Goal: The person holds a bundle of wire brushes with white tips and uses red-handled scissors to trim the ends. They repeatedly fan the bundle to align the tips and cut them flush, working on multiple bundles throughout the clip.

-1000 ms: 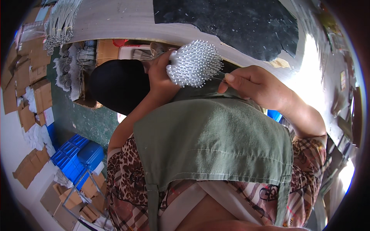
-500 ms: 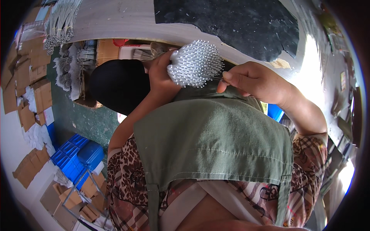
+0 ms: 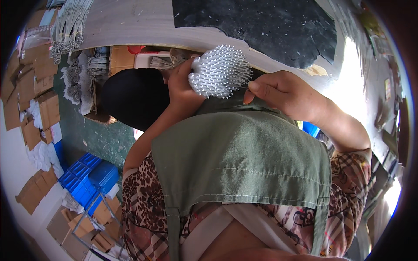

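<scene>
My left hand is closed around a thick bundle of thin metal rods. Their silvery, bead-like tips fan out toward me and to the right, while the rest of the bundle is hidden. Close by on its right side, my right hand pinches a thin metal wire between thumb and forefinger. That wire reaches toward the edge of the tips; whether it belongs to the bundle I cannot tell. Both hands are above my green apron.
A grey worktable spans the far side, bearing a black sheet and bundled wires at its left. Boxes stand beneath. A black rounded shape lies left of my hand. Blue crates and cardboard lie at left.
My right hand has shifted slightly left, and less of the wire in its fingers shows. The left hand and the bundle hold almost still.
</scene>
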`<state>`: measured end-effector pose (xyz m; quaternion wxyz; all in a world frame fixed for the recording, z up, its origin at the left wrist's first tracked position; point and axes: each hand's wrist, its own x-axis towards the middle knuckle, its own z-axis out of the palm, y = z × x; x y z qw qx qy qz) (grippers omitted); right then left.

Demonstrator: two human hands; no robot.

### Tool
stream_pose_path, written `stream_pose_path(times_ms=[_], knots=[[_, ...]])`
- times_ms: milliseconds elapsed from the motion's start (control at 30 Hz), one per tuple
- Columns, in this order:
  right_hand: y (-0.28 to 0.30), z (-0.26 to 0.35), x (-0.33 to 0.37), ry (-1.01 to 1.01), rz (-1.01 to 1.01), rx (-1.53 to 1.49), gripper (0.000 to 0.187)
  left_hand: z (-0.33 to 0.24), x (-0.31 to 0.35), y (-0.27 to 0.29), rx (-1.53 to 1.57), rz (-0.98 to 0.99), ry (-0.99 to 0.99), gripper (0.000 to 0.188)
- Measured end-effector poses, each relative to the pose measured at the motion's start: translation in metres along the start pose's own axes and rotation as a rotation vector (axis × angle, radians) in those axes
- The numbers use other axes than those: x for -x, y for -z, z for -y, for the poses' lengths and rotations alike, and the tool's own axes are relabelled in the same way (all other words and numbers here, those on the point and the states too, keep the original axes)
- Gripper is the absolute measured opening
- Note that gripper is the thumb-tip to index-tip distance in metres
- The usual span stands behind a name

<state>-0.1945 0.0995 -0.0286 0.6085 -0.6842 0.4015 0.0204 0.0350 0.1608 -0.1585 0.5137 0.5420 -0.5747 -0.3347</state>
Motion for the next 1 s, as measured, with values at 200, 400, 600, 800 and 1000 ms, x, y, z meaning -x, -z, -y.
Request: stream_pose_path(times_ms=[200,400,600,800,1000], knots=[[-0.002,-0.005,-0.001,0.073,-0.03,0.051,0.039,0.005,0.004,-0.001,0.001,-0.021,0.067,0.046],[-0.008,-0.008,0.001,0.11,-0.024,-0.024,0.04,0.008,0.004,-0.001,0.236,0.033,0.324,0.043],[-0.012,-0.005,0.003,0.134,0.025,0.007,0.039,0.016,0.001,-0.003,-0.005,0.099,0.134,0.043],[-0.019,-0.005,0.003,0.099,0.012,-0.051,0.037,0.022,0.005,-0.005,0.131,0.088,0.206,0.044],[-0.02,-0.007,0.004,0.044,0.012,-0.017,0.036,0.011,0.006,-0.003,-0.18,0.12,-0.004,0.045]])
